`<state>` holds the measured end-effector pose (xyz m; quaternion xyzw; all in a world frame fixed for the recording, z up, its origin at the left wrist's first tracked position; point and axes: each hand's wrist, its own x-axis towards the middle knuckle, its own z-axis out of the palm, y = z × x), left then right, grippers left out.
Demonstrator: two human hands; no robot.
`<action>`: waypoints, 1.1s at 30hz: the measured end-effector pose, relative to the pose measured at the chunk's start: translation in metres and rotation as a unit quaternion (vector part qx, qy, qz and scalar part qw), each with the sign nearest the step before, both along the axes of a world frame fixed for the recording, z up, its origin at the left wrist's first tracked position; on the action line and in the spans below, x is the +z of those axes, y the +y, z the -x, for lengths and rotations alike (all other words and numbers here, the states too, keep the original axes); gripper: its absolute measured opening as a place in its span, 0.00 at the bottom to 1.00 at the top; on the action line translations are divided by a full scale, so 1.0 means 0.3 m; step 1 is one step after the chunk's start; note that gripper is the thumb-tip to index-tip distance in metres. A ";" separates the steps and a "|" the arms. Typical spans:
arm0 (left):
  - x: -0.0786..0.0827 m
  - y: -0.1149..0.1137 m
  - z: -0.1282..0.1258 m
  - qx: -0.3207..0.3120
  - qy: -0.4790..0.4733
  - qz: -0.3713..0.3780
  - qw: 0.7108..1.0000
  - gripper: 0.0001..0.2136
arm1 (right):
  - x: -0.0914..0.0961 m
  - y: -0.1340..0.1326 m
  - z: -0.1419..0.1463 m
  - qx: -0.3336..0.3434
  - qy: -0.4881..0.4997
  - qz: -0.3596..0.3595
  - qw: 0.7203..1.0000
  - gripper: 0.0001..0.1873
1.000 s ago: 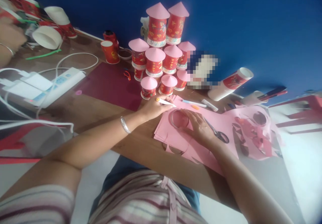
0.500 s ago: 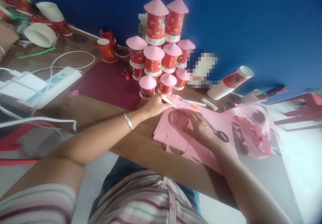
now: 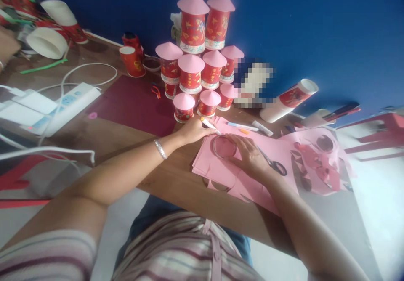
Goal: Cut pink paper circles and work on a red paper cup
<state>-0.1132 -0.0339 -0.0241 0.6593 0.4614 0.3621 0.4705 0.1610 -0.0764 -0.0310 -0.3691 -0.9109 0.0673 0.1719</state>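
Note:
My left hand (image 3: 192,130) is closed round a white marker pen (image 3: 207,123) with a yellow end. Its tip points down at the upper left edge of a thin round ring (image 3: 213,149). This ring lies flat on a stack of pink paper (image 3: 202,163). From the right, my right hand (image 3: 252,158) steadies the ring, thumb below and fingers above its right edge. Scissors (image 3: 278,168) with dark handles lie on the paper beside my right wrist. Curved cuts show along the near edge of the paper.
Behind stand several red paper-cup lanterns (image 3: 191,68) with pink cone roofs. A power strip (image 3: 72,100) and white cables lie left, near a dark red sheet (image 3: 132,104). To the right are pink scraps (image 3: 325,167) and stacked cups (image 3: 288,100). Another person's hand shows far left.
The view has shifted slightly. The pen in my left hand shows a little more and tilts along the ring's upper edge. My right hand stays at the ring.

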 end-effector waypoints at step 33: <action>0.026 -0.342 0.022 0.051 0.135 -0.242 0.959 0.06 | -0.001 0.008 0.003 0.004 0.011 -0.004 1.000 0.35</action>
